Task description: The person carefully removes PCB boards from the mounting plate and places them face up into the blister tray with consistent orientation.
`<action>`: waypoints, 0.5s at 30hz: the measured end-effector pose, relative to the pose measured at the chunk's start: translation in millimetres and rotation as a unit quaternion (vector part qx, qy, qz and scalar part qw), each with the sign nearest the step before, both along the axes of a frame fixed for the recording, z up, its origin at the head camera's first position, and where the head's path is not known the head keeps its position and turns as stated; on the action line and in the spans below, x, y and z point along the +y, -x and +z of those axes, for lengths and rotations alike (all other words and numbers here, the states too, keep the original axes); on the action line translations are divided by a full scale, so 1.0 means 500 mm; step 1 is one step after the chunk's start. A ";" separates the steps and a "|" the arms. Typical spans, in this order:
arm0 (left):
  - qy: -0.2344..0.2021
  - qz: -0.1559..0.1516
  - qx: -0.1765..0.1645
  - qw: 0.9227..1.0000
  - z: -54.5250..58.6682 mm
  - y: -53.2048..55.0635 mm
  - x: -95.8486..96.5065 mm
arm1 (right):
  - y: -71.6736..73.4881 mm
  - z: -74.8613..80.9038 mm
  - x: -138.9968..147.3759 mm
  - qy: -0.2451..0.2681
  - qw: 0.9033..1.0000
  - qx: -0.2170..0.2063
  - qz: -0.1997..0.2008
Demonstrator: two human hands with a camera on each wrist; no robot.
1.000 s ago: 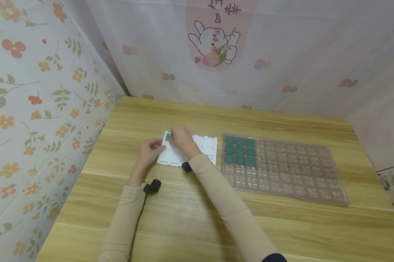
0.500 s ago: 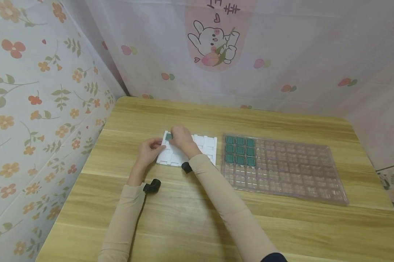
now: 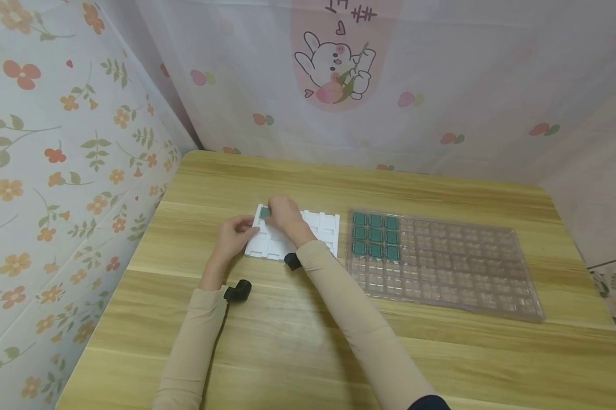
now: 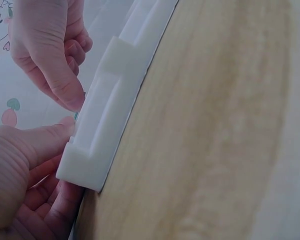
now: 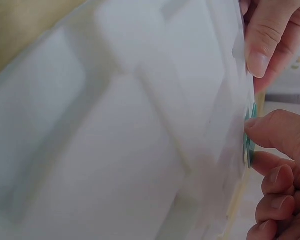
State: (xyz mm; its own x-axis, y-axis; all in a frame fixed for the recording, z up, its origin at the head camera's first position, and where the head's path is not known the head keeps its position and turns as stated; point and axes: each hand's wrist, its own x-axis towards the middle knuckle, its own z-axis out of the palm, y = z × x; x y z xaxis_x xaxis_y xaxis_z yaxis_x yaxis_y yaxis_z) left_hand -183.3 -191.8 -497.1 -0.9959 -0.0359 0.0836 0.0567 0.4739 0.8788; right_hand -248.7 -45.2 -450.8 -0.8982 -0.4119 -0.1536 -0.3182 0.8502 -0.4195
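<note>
A white plastic tray (image 3: 272,245) with molded compartments lies on the table. My left hand (image 3: 231,236) grips its left edge; in the left wrist view the left thumb (image 4: 47,142) lies along the tray's corner with the fingers curled beside it. Over the tray's far left compartment, my right hand (image 3: 286,216) pinches a small green circuit board (image 3: 264,213) between thumb and index finger. The right wrist view shows this thin board (image 5: 250,145) edge-on, partly tilted at the tray's rim. The right hand and forearm cover part of the tray.
To the right lies a clear plastic tray (image 3: 454,267) with many pockets; several green circuit boards (image 3: 375,235) fill its left far pockets. The wooden table (image 3: 267,353) meets a floral curtain (image 3: 226,68) at the back and left. A black wrist camera (image 3: 238,291) sits at the left cuff.
Both hands stay almost where they were on the white tray. The right hand keeps its pinch at the far left compartment with barely visible movement.
</note>
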 end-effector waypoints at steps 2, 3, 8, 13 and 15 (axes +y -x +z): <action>0.003 0.001 0.000 1.000 0.000 0.000 -0.001 | -0.001 0.001 0.001 0.001 1.000 -0.003 -0.003; 0.003 0.001 0.000 1.000 0.000 -0.001 -0.001 | -0.002 0.002 0.002 0.002 1.000 -0.004 -0.004; 0.008 0.000 0.001 1.000 0.001 -0.001 0.000 | -0.006 0.006 0.007 0.008 1.000 -0.004 -0.006; 0.003 -0.001 0.000 1.000 0.002 -0.002 0.000 | -0.011 0.012 0.013 0.012 1.000 0.002 -0.004; 0.000 0.000 -0.002 1.000 0.004 -0.003 0.000 | -0.013 0.013 0.016 0.015 1.000 0.002 -0.004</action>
State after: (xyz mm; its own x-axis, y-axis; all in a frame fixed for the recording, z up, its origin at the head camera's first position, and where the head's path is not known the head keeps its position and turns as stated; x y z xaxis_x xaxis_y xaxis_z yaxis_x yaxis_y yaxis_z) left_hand -181.9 -192.1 -495.3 -0.9962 -0.0359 0.0795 0.0530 0.4745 0.8786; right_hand -242.4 -37.2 -444.5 -0.9023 -0.4088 -0.1372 -0.3130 0.8398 -0.4437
